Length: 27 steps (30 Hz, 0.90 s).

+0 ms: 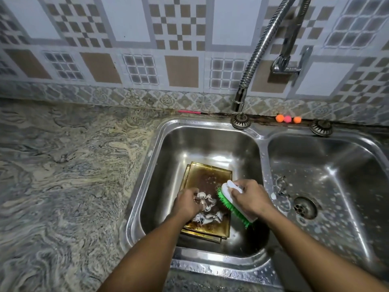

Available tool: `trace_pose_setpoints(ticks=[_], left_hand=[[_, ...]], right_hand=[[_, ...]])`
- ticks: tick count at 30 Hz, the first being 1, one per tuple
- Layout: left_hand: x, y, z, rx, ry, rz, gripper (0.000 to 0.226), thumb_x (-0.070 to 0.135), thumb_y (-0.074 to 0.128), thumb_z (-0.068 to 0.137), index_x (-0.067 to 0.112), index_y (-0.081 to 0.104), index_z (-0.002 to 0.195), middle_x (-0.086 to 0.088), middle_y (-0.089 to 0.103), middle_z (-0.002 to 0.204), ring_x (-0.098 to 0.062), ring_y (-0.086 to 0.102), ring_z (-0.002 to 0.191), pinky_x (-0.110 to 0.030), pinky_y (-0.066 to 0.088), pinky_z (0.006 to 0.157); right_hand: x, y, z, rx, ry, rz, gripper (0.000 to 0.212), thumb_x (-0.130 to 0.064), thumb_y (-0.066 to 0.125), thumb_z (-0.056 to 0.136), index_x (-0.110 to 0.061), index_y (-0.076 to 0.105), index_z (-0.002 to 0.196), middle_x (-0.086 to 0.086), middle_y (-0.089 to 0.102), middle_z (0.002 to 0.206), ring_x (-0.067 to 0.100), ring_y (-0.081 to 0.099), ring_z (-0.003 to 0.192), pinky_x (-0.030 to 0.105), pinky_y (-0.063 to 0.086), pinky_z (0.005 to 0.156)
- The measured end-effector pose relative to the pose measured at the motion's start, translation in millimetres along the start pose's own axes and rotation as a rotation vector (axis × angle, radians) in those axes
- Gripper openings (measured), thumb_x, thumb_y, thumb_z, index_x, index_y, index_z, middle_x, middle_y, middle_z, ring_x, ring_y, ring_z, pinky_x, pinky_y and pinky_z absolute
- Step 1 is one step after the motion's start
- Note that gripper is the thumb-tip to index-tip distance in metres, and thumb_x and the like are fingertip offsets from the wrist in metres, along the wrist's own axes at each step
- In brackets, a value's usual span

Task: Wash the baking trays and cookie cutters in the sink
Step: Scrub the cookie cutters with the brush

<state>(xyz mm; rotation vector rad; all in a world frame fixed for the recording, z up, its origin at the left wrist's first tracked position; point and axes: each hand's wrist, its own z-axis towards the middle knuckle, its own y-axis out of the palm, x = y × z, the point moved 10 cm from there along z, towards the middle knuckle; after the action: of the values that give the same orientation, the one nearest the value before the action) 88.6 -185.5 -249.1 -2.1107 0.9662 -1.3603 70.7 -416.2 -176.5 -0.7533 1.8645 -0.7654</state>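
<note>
— Baking trays [207, 178], two as far as I can count, stacked flat on the floor of the left basin [168, 144], the lower one showing only as a thin rim along the left and near edges.

— How do they look?

— Golden metal, the top one stained dark brown across the middle, with wet specks on it. Cookie cutters: one in the left hand [186, 204], a pale wavy outline [207, 200] with the fingers clenched round its near side, and another cutter [207, 218] lying on the tray just below. There's a further metal cutter [282, 187] in the right basin [336, 165], near the drain [304, 208].

— And the right hand?

— The right hand [251, 199] grips one scrubbing brush [233, 204], white back, green bristles, tilted toward the held cutter and just beside it.

— Room to move?

— Bare steel lies behind the trays and to their left. Their right edge sits near the divider wall. The desk [63, 165] to the left is marbled stone. The hose spout [239, 101] hangs over the sink's back rim, and three small balls [288, 119], two orange and one pink, sit on the ledge behind it.
</note>
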Motion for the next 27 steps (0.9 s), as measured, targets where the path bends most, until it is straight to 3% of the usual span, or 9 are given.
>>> trace_pose_setpoints(ticks=[3,8,13,17,19,21,27], left_hand=[[6,-1,-2,-0.004,0.026,0.015,0.072,0.025,0.090,0.074,0.026,0.058,0.139,0.002,0.056,0.138,-0.015,0.056,0.122,-0.022,0.042,0.102],[49,-14,-14,0.064,0.122,-0.052,0.060,0.031,0.084,0.082,0.025,0.059,0.136,0.007,0.054,0.137,-0.013,0.054,0.124,-0.031,0.044,0.110],[130,2,-24,0.108,0.261,-0.121,0.046,0.047,0.074,0.083,0.032,0.066,0.125,0.007,0.065,0.124,-0.012,0.063,0.112,-0.037,0.053,0.103],[217,40,-52,0.115,0.469,-0.019,0.033,0.033,0.070,0.090,0.023,0.070,0.121,0.003,0.068,0.117,-0.014,0.062,0.106,-0.033,0.051,0.099],[248,71,-62,0.069,0.526,0.005,0.032,0.030,0.071,0.090,0.020,0.071,0.120,0.000,0.068,0.116,-0.017,0.062,0.105,-0.033,0.051,0.098],[270,110,-67,-0.017,0.534,0.065,0.030,0.026,0.072,0.087,0.018,0.072,0.116,-0.005,0.069,0.112,-0.021,0.064,0.102,-0.033,0.052,0.094],[269,213,-49,-0.183,0.403,0.228,0.037,0.032,0.066,0.076,0.020,0.068,0.111,-0.012,0.068,0.111,-0.033,0.066,0.103,-0.029,0.051,0.084]], right_hand=[[2,-8,0,-0.007,-0.006,0.023,0.042,-0.050,0.059,0.088,-0.032,0.066,0.125,0.000,0.072,0.117,0.023,0.067,0.100,0.033,0.054,0.085],[3,-49,1,0.073,-0.053,0.216,0.026,-0.037,0.066,0.090,-0.029,0.073,0.115,-0.009,0.072,0.107,0.017,0.065,0.098,0.030,0.050,0.086],[45,-108,2,0.173,-0.011,0.427,0.022,-0.032,0.071,0.089,-0.025,0.076,0.108,-0.005,0.075,0.097,0.018,0.070,0.089,0.034,0.055,0.086],[100,-163,-5,0.259,0.012,0.408,0.018,-0.031,0.071,0.088,-0.023,0.077,0.103,-0.007,0.074,0.092,0.017,0.069,0.089,0.027,0.049,0.076],[136,-180,-7,0.277,0.042,0.362,0.024,-0.034,0.070,0.088,-0.024,0.076,0.109,-0.007,0.073,0.099,0.017,0.068,0.096,0.027,0.050,0.083],[173,-189,-7,0.279,0.075,0.331,0.027,-0.038,0.071,0.086,-0.026,0.075,0.110,-0.007,0.074,0.108,0.017,0.068,0.099,0.031,0.053,0.088],[256,-185,-5,0.231,0.108,0.326,0.029,-0.024,0.071,0.089,-0.008,0.073,0.113,0.003,0.070,0.107,0.018,0.062,0.092,0.026,0.044,0.078]])
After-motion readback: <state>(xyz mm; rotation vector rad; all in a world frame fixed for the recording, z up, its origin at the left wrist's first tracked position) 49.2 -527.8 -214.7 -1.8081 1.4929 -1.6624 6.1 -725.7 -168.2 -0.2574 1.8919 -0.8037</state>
